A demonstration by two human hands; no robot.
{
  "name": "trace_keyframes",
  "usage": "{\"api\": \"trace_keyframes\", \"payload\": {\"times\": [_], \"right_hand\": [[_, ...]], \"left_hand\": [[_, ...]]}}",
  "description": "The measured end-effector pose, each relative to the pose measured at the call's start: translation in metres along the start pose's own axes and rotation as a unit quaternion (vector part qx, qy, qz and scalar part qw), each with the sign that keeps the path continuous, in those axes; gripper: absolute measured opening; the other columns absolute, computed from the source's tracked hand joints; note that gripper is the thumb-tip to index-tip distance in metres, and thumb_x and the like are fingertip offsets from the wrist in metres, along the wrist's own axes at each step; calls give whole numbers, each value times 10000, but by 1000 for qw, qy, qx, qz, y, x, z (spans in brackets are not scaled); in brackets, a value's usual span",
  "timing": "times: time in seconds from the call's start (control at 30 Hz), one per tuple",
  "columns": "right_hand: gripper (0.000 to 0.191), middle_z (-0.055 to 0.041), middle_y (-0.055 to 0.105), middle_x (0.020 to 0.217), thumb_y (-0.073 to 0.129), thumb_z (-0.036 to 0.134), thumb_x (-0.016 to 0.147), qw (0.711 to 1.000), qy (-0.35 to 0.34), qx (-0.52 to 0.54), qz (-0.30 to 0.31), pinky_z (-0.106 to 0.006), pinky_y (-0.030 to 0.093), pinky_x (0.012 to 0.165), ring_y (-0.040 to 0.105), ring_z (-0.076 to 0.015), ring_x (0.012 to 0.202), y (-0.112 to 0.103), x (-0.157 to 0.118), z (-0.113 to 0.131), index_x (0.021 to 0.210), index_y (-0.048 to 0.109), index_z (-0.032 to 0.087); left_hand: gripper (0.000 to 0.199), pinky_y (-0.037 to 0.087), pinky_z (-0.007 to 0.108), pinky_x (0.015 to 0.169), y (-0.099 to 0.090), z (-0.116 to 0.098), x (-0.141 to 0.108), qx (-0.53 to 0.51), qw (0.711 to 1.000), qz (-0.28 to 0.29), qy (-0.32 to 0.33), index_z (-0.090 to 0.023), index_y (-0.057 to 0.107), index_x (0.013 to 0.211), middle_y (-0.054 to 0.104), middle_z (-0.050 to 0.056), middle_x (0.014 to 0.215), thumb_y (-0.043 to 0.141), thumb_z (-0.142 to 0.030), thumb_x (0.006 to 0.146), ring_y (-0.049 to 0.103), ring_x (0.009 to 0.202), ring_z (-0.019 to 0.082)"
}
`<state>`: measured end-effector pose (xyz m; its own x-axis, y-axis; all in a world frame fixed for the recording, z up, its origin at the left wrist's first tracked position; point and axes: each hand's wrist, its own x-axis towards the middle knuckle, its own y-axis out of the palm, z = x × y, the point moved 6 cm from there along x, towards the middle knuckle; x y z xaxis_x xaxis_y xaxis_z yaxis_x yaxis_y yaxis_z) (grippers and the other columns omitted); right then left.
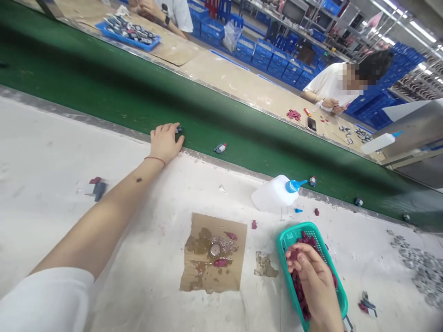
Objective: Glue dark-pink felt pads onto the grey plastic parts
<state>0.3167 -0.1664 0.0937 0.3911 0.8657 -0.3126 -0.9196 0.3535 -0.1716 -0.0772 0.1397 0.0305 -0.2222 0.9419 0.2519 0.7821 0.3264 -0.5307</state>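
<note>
My left hand [166, 143] reaches over the near edge of the green conveyor belt [131, 110]. Its fingers are stretched out, with the thumb apart, and a small dark blue part [179, 129] sits by the fingertips. Over a green plastic basket [281, 240] of dark red pieces [300, 295], my right hand [316, 281] pinches one small dark red piece [294, 255]. Left of the basket lies a glue-stained cardboard piece [197, 281] bearing a round metal cap [215, 250] and two red pieces [220, 262]. A white squeeze bottle [273, 193] with a blue nozzle lies behind the basket.
More small parts [220, 147] rest along the belt. A blurred dark-and-red part [98, 188] is left of my forearm. Grey pieces [420, 267] are heaped at right. Across the belt, two people in white work at a table [221, 69] with a blue tray [145, 45].
</note>
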Motion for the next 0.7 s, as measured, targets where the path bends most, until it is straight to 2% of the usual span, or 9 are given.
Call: {"api": "trace_keyframes", "payload": {"times": [0.17, 0.27, 0.37, 0.43, 0.5, 0.53, 0.6, 0.67, 0.7], "right_hand": [[393, -41, 678, 679, 839, 504, 666, 989, 49, 121, 70, -264, 487, 523, 562, -135, 533, 44, -7, -3, 903, 773, 197], [383, -48, 687, 705, 838, 520, 657, 986, 54, 109, 113, -271, 495, 580, 587, -150, 605, 66, -5, -4, 844, 784, 190], [370, -24, 656, 651, 794, 541, 698, 988, 24, 40, 149, -266, 480, 590, 572, -150, 612, 87, 2, -5, 812, 779, 190], [378, -11, 640, 630, 781, 541, 704, 986, 9, 2, 165, -257, 465, 555, 550, -141, 578, 101, 6, -9, 825, 766, 184], [371, -5, 639, 617, 797, 521, 683, 984, -1, -23, 175, -246, 448, 511, 536, -132, 540, 113, 9, -14, 801, 736, 174], [358, -5, 641, 605, 804, 506, 677, 983, -9, -38, 179, -244, 445, 499, 539, -133, 527, 119, 9, -17, 768, 717, 171], [314, -14, 656, 591, 781, 472, 714, 978, -37, -83, 189, -251, 456, 501, 563, -146, 523, 127, 8, -21, 708, 685, 173], [266, -28, 688, 623, 718, 428, 793, 965, -85, -143, 205, -262, 474, 523, 600, -164, 549, 135, 5, -22, 704, 681, 180], [246, -34, 703, 653, 680, 402, 835, 954, -117, -173, 216, -266, 481, 541, 619, -172, 574, 138, 3, -21, 720, 684, 185]], "left_hand": [[279, 231, 523, 1114, -8, -2, 0, -37, 999, -20, -15, -194, 680, 981, 639, 159, 1200, 632, -354, 757, 420, 1313, 377], [219, 285, 488, 1099, -14, -6, -7, -78, 995, -46, -37, -206, 650, 991, 646, 139, 1170, 593, -338, 827, 462, 1277, 322], [241, 457, 452, 931, -13, -10, -27, -138, 986, -41, -82, -176, 597, 1053, 687, 111, 1062, 434, -316, 943, 623, 1006, 249], [271, 528, 379, 736, -7, -15, -52, -181, 977, 3, -113, -145, 596, 1000, 715, 97, 925, 379, -305, 969, 651, 749, 192], [245, 533, 312, 622, -1, -23, -85, -229, 960, 78, -139, -120, 621, 894, 726, 94, 817, 476, -312, 936, 643, 636, 161], [220, 538, 293, 619, 2, -28, -104, -260, 946, 123, -152, -113, 636, 885, 733, 96, 806, 553, -317, 901, 652, 634, 155], [242, 553, 286, 689, 8, -38, -143, -376, 873, 226, -211, -124, 648, 945, 751, 97, 880, 711, -311, 805, 681, 696, 154], [314, 554, 296, 743, 7, -48, -174, -421, 828, 277, -246, -152, 659, 969, 755, 84, 932, 785, -335, 747, 706, 785, 176], [323, 549, 302, 762, 5, -52, -185, -422, 819, 295, -253, -162, 669, 956, 756, 77, 938, 803, -347, 728, 709, 826, 189]]}}
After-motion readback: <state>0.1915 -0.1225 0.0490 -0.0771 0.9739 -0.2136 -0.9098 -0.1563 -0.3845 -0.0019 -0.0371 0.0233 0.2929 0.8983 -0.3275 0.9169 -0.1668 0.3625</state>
